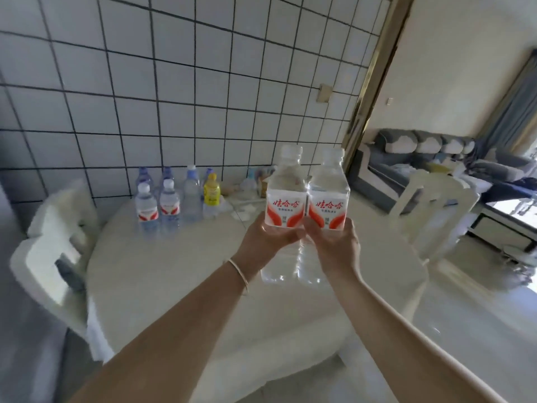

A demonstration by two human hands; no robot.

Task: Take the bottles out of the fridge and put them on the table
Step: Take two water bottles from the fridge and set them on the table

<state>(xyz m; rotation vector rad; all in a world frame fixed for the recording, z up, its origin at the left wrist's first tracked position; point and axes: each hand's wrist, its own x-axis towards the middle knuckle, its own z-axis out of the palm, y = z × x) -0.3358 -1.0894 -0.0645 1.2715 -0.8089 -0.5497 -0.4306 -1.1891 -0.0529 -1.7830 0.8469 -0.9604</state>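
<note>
My left hand [266, 239] grips one bottle [286, 205]. My right hand [334, 242] grips another bottle [328, 207] touching it, above the worktop [174, 271].

The round white desk [180, 274] in front of me stands against the tiled wall. At its far edge a cluster of clear water bottles [162, 199] stands upright, two with red-and-white labels in front, others behind. Just right of them stands a small yellow bottle [211, 190]. Farther right along the wall lies blurred white clutter [250, 196] I cannot make out.
</note>
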